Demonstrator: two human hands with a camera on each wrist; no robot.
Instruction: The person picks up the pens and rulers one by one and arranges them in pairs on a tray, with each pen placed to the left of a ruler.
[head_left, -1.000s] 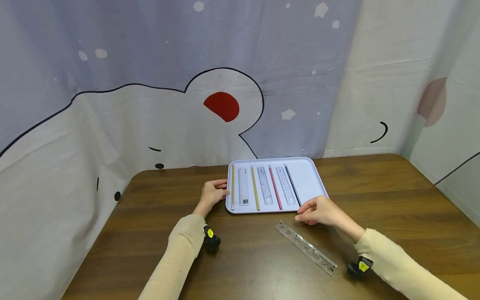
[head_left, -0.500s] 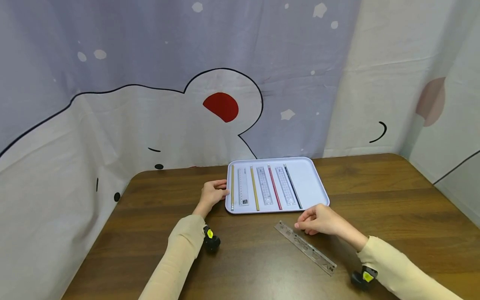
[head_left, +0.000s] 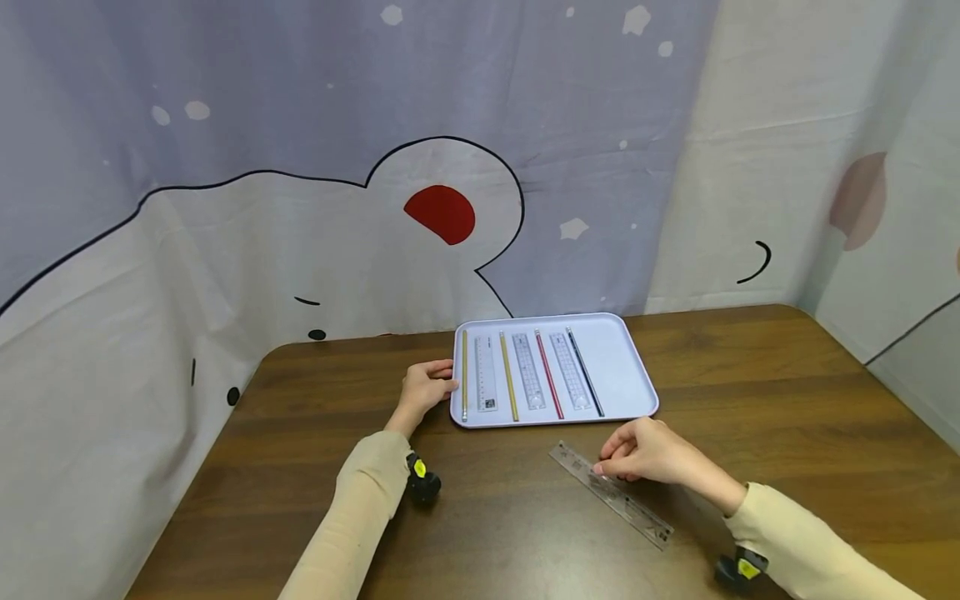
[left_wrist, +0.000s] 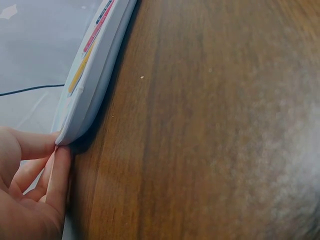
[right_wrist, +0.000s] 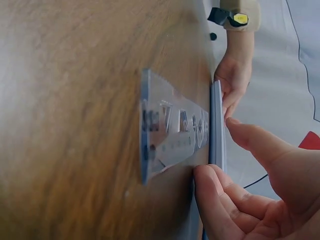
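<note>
A clear stencil ruler (head_left: 613, 497) with cut-out shapes lies slantwise on the table, in front of the tray. My right hand (head_left: 643, 454) is just over its upper half; in the right wrist view the thumb (right_wrist: 255, 137) and fingers are apart with nothing between them. My left hand (head_left: 425, 393) pinches the left edge of the white tray (head_left: 622, 367), thumb and fingers at the rim (left_wrist: 75, 117). On the tray lie a yellow pencil (head_left: 465, 375), a clear ruler (head_left: 486, 372), another yellow pencil (head_left: 508, 375), a second ruler (head_left: 529, 371), a red pencil (head_left: 549, 373), a third ruler (head_left: 572, 371) and a dark pencil (head_left: 585, 372).
The brown wooden table (head_left: 315, 500) extends around the tray. Behind it hangs a printed curtain (head_left: 315, 242), close to the table's back edge. Bare tray surface shows right of the dark pencil.
My right hand has drawn back from the tray's front edge by the dark pencil and come down toward the stencil ruler. The left hand has stayed at the tray.
</note>
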